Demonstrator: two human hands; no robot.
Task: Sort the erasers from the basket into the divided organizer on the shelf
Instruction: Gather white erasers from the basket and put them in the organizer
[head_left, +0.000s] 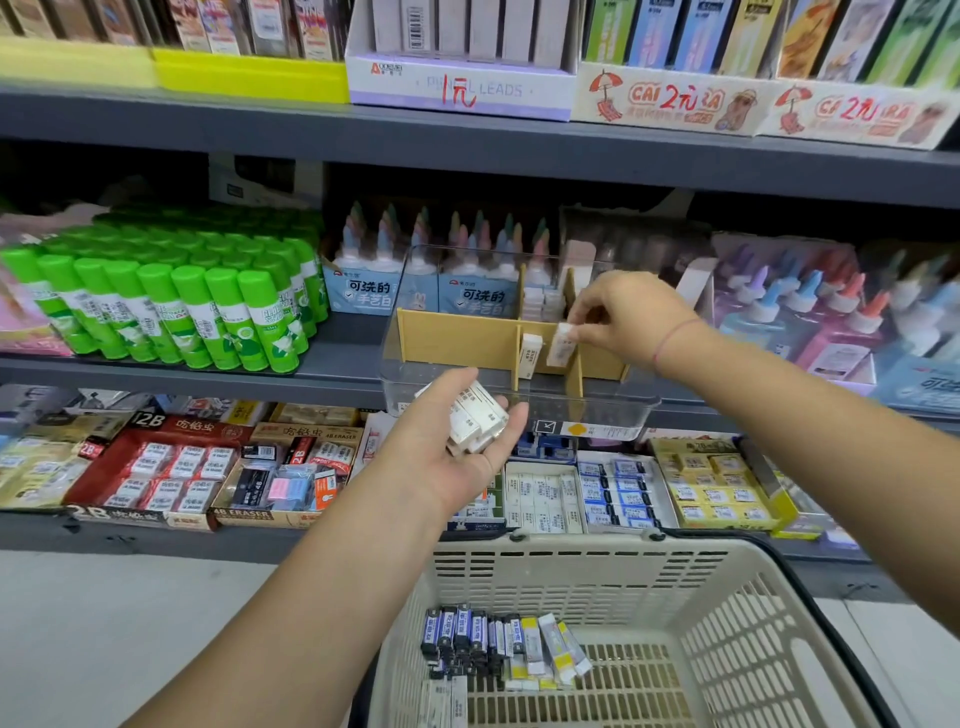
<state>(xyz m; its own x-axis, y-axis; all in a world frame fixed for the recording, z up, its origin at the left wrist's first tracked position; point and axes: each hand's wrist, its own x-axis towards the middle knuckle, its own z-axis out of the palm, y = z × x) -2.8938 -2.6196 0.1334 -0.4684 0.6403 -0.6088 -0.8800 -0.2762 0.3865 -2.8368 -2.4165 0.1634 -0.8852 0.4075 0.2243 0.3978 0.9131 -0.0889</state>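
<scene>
Right hand (631, 317) pinches 1 white eraser (560, 345) into the organizer (457, 338) slot under its fingertips while left hand (457, 447), lower, cups a spare stack (480, 415); next, likely release it upright.

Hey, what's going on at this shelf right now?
A person is stocking erasers. Their right hand pinches a white eraser over the front middle compartment of the clear organizer on the shelf, next to a standing eraser already there. Their left hand holds a stack of white erasers just below the organizer. The basket underneath holds blue and yellow erasers not yet sorted.
</scene>
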